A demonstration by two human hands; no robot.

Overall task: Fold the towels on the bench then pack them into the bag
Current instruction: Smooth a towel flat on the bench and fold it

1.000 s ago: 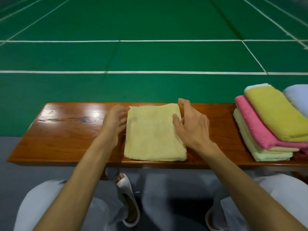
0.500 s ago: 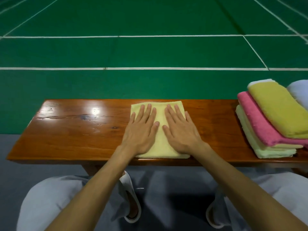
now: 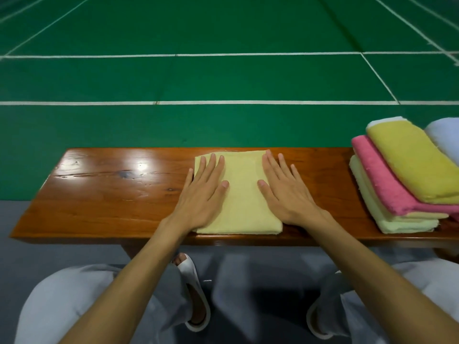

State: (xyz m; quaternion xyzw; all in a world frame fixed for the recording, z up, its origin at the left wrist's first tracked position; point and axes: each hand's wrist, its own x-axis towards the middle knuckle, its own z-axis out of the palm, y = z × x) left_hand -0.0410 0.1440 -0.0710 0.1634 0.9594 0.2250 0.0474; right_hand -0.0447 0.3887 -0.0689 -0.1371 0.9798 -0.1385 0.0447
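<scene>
A folded pale yellow towel lies flat in the middle of the wooden bench. My left hand presses on its left side with straight fingers, partly over the towel's left edge. My right hand presses flat on its right side, fingers spread. At the bench's right end sits a stack of folded towels: a mustard yellow towel on top, a pink towel under it, and pale green towels at the bottom. No bag is in view.
A pale lilac towel shows at the right edge behind the stack. The bench's left half is bare wood. Beyond lies a green court floor with white lines. My knees and white slippers are below the bench.
My hands came from the towel's sides onto its top, side by side. Since then they have slid apart toward the left and right edges, staying flat.
</scene>
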